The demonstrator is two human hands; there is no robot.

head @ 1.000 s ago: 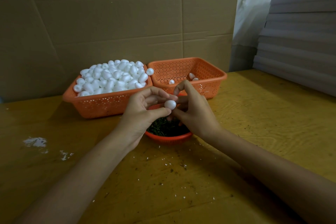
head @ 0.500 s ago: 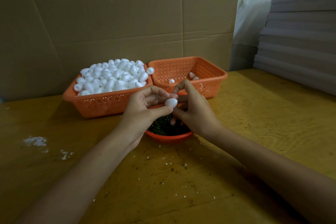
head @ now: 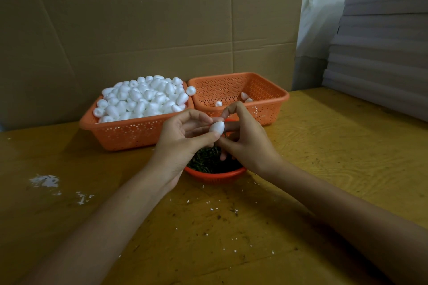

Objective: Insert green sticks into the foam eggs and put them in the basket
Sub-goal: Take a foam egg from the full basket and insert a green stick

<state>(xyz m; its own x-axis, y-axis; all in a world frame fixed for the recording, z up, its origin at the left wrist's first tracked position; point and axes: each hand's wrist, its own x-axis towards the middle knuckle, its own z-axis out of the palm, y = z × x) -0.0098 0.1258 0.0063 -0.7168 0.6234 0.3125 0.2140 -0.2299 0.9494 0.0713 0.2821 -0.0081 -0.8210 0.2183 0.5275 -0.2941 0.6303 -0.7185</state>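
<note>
My left hand pinches a white foam egg between thumb and fingertips, above a small red bowl of green sticks. My right hand presses in from the right with curled fingers. It seems to pinch a short green stick at the egg's lower end, and most of the stick is hidden. Behind the hands, the left orange basket is heaped with plain foam eggs. The right orange basket holds three eggs.
A cardboard wall stands right behind the baskets. Grey foam sheets are stacked at the back right. White foam crumbs and dark specks litter the wooden table in front of the bowl.
Both hands have risen slightly over the bowl. The egg now lies tilted, turned a little in my left fingers. The baskets and bowl have not moved.
</note>
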